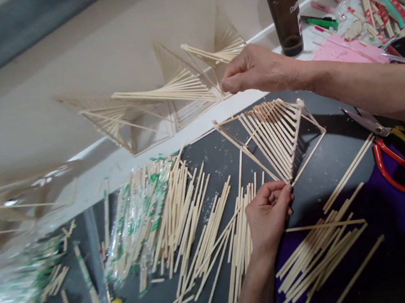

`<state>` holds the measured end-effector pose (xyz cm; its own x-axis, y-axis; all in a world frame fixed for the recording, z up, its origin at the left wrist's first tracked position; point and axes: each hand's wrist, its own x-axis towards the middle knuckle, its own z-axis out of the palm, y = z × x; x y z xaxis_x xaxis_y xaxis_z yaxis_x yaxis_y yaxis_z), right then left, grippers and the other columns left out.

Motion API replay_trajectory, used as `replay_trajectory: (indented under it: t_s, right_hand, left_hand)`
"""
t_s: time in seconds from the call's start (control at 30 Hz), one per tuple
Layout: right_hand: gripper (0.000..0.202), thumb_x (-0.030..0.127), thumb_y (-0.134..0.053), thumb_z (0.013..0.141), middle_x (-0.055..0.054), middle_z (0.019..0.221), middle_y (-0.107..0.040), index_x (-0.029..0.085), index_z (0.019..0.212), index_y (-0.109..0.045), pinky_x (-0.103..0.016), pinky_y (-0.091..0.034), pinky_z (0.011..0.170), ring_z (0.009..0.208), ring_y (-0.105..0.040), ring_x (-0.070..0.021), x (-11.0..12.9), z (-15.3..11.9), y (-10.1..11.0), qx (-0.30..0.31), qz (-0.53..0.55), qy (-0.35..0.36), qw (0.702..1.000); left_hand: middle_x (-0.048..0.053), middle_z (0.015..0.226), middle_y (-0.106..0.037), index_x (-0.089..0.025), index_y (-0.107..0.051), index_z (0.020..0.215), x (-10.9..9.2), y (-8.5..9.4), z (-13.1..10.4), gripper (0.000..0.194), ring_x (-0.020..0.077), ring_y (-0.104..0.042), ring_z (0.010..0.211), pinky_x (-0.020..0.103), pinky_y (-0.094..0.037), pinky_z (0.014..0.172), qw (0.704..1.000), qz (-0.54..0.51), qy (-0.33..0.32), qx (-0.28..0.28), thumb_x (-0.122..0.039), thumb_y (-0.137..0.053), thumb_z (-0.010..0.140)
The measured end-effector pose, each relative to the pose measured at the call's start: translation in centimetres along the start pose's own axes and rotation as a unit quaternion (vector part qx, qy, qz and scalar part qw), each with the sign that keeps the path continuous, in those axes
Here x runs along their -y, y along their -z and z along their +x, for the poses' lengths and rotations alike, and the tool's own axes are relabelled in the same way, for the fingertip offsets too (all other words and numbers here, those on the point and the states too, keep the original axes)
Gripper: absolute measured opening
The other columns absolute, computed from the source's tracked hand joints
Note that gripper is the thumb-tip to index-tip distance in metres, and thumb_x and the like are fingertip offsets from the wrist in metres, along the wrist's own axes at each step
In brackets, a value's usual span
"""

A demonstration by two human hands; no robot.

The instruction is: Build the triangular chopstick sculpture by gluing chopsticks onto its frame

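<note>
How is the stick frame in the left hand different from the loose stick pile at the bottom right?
The stick frame has sticks joined in a slanting fan; the loose stick pile is a jumble. The left hand pinches the frame's near corner, but no hand touches the pile. The frame stands up; the pile lies flat. Both have pale, thin sticks.

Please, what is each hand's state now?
Left hand: closed, holding the stick frame by a corner.
Right hand: closed; whether it holds something cannot be told.

my two hands [270, 212] [257, 71], one stick frame [271, 135] at my left, one bottle [285, 14], one green cutter [324, 21], sticks [179, 197] uncountable
</note>
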<state>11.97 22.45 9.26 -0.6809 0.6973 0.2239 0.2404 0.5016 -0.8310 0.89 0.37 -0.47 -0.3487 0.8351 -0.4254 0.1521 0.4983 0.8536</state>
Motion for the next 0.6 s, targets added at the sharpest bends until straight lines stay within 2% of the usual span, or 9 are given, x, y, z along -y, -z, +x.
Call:
replay_trajectory:
  t_s: [0.2, 0.43, 0.6]
  right_hand:
    - [0.02, 0.017, -0.065, 0.078, 0.0, 0.059, -0.054, 0.02, 0.058, -0.062, -0.027, -0.035, 0.053, 0.058, -0.046, -0.0118, 0.7, -2.6, 2.3, -0.062, -0.001, -0.004, 0.998]
    - [0.005, 0.02, -0.07, 0.074, 0.0, 0.059, -0.058, 0.016, 0.071, -0.071, -0.025, -0.042, 0.057, 0.062, -0.052, -0.0119, 0.6, -9.8, 5.7, -0.122, -0.002, -0.069, 0.99]
    - [0.008, 0.025, -0.069, 0.075, -0.002, 0.068, -0.067, 0.018, 0.073, -0.073, -0.03, -0.05, 0.066, 0.069, -0.06, -0.0145, -1.2, -14.5, 6.2, -0.134, 0.014, -0.095, 0.986]
  left_hand:
    - [-0.002, 0.055, -0.064, -0.015, -0.064, 0.077, 0.2, 0.0, 0.1, 0.023, 0.0058, -0.05, 0.038, 0.015, -0.036, 0.038, 1.0, 0.006, -0.019, 0.013, -0.037, -0.07, 0.069]
    - [-0.002, 0.054, -0.064, -0.015, -0.063, 0.078, 0.2, -0.2, 0.5, 0.025, 0.0073, -0.05, 0.038, 0.016, -0.037, 0.037, 0.998, 0.018, -0.047, 0.022, -0.038, -0.069, 0.069]
    - [-0.002, 0.054, -0.063, -0.016, -0.063, 0.077, 0.2, -0.4, 0.6, 0.024, 0.0076, -0.051, 0.038, 0.017, -0.038, 0.037, 0.997, 0.031, -0.075, 0.017, -0.038, -0.067, 0.069]
